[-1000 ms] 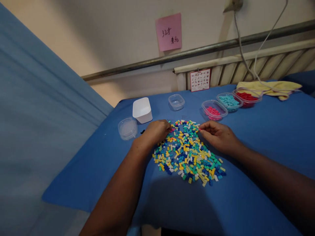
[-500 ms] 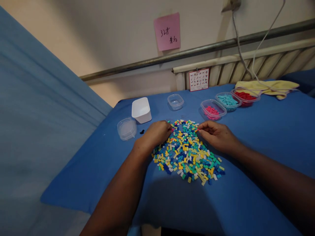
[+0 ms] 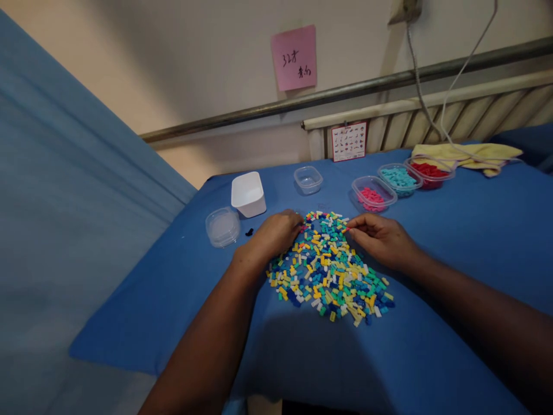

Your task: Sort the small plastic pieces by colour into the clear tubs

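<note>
A spread of small toy building bricks in yellow, white, green, teal and dark blue lies on the blue cloth, with a few pink ones among them. At its upper left edge, my left hand is closed, fingers curled down by some pink bricks; whatever its fingertips hold is hidden. Across the pile, my right hand pinches a small pink brick between thumb and forefinger at the upper right edge.
Behind the pile stand tubs of pink bricks, light blue bricks and red bricks, plus a clear tub. At left are a white box, clear lids and a small black piece. A yellow cloth lies far right.
My left hand's fingers have shifted slightly up at the pile's edge, uncovering a little more of the pink bricks. My right hand has hardly moved.
</note>
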Available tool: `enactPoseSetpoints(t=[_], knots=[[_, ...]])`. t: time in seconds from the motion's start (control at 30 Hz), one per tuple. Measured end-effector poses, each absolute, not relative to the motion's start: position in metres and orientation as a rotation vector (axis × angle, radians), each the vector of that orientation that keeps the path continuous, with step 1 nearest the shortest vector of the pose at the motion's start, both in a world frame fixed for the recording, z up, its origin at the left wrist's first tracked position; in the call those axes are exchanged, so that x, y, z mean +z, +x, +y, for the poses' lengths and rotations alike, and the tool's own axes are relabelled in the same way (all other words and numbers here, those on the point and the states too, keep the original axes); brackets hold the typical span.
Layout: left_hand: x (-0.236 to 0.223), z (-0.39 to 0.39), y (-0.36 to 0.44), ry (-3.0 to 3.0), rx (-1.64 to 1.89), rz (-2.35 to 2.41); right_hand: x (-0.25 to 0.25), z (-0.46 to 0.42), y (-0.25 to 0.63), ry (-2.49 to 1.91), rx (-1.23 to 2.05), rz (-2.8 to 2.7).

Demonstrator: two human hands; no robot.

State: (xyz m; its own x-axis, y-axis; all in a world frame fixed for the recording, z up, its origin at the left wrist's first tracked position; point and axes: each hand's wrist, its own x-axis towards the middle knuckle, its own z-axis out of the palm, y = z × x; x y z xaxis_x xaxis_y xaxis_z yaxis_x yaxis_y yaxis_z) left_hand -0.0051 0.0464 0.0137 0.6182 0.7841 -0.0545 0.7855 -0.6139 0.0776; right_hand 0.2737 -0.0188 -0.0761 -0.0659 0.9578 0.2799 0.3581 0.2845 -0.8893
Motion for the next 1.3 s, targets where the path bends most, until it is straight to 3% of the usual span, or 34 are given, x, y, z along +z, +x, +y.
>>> enactPoseSetpoints(t=[0.47, 0.7, 1.0, 1.13, 1.3], knots=[[0.019, 0.043, -0.001, 2.71, -0.113, 1.311, -0.066, -0.028, 0.27, -1.225, 0.682, -1.708], [0.013, 0.046, 0.004, 2.833, -0.187, 1.366, -0.035, -0.002, 0.302, -1.325, 0.237, -1.554], [0.005, 0.048, 0.007, 2.865, -0.185, 1.412, -0.042, -0.008, 0.315, -1.386, 0.322, -1.399], [0.011, 0.049, 0.0, 2.715, 0.064, 1.362, -0.054, -0.024, 0.294, -1.301, 0.381, -1.598], [0.014, 0.039, 0.016, 1.877, 0.644, 1.128, -0.043, -0.036, 0.263, -1.136, 0.393, -1.768]])
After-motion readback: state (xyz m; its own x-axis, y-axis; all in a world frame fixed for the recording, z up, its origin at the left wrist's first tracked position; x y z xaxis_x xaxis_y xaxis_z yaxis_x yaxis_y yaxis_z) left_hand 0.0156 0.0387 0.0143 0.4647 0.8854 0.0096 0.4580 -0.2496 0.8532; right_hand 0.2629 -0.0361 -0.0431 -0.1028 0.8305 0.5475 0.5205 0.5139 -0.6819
